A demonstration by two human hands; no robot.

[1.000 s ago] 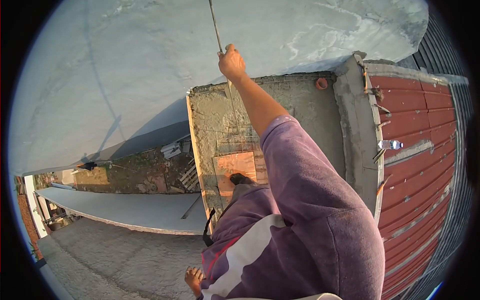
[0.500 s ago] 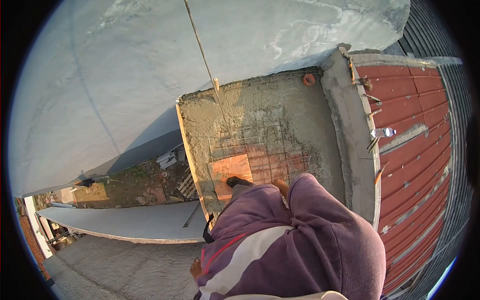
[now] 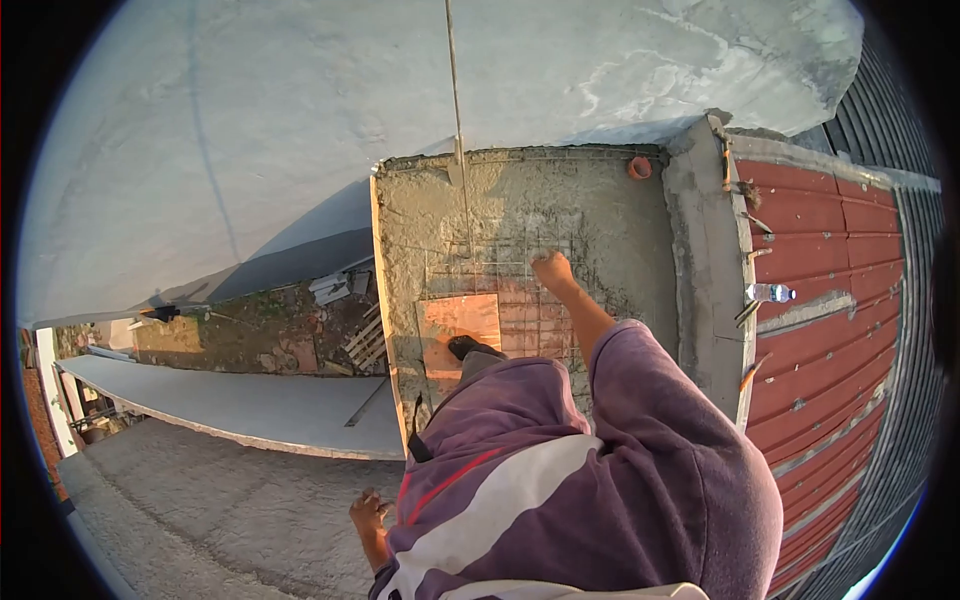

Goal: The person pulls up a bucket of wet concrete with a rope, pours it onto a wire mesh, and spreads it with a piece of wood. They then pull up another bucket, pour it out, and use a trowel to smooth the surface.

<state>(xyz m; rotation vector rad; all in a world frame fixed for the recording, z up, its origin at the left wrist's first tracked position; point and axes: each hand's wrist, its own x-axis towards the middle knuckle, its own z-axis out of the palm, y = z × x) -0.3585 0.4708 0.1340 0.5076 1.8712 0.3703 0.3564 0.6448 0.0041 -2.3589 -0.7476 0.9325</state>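
My right hand [image 3: 552, 268] is held out over the steel mesh [image 3: 525, 330], its fingers curled into a fist with nothing visible in them. At the lower left, beside my purple shirt, my left hand [image 3: 369, 511] hangs over rough grey concrete, fingers loosely bent and apart, holding nothing. An orange-brown board [image 3: 458, 325] lies on the mesh, with my dark shoe [image 3: 474, 347] on it. Wet concrete [image 3: 420, 225] surrounds the mesh. Near the wall, a trowel-like tool [image 3: 456, 172] is at the concrete's far edge.
An orange pipe end [image 3: 639, 168] sticks up at the far right corner. A water bottle [image 3: 770, 293] lies on the right ledge, beside a red metal roof [image 3: 830, 350]. Wooden formwork [image 3: 379, 250] edges the left side, with a drop to rubble beyond. A grey wall [image 3: 320, 90] rises ahead.
My right hand has come out forward from beside my body, over the mesh. My left hand shows more fully, further out to the left. The view has shifted slightly.
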